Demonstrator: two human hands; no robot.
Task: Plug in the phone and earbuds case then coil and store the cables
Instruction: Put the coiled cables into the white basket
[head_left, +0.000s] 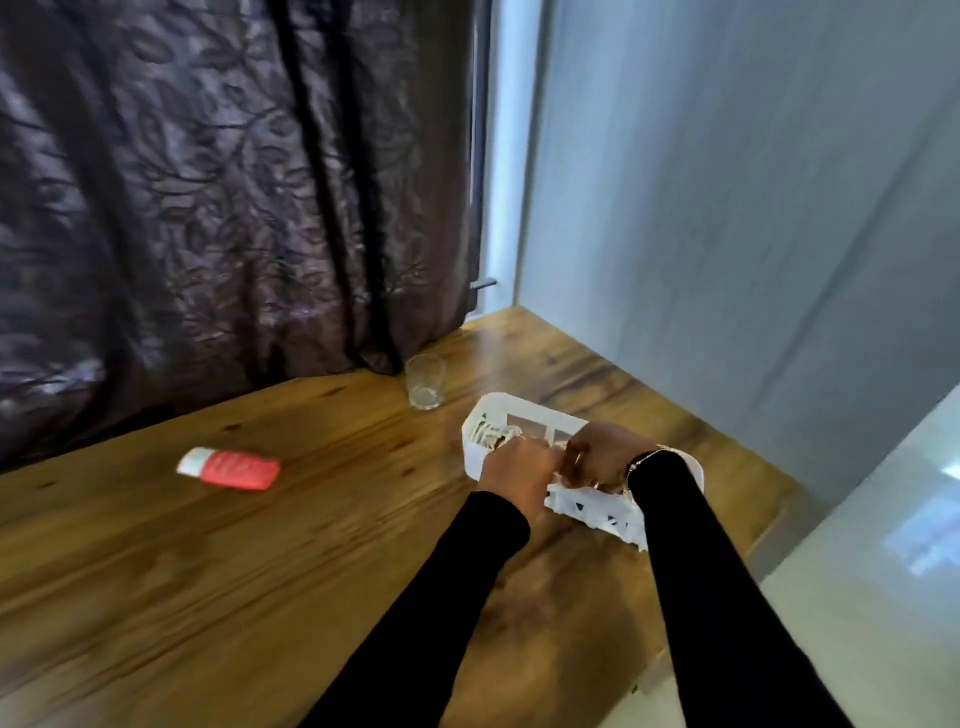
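Observation:
A white plastic organiser basket (524, 413) with divided compartments stands on the wooden table (260, 545) near its right edge. A coiled white cable (491, 434) lies in the basket's left compartment. My left hand (517, 475) and my right hand (605, 457) are both over the basket's middle, fingers curled and close together, working on something small between them. What they pinch is blurred and mostly hidden. No phone or earbuds case shows.
A short clear drinking glass (426, 382) stands behind the basket by the dark curtain (208, 182). A red and white tube (231, 468) lies on its side at the table's left. The table's right edge runs close to the basket, by a pale wall.

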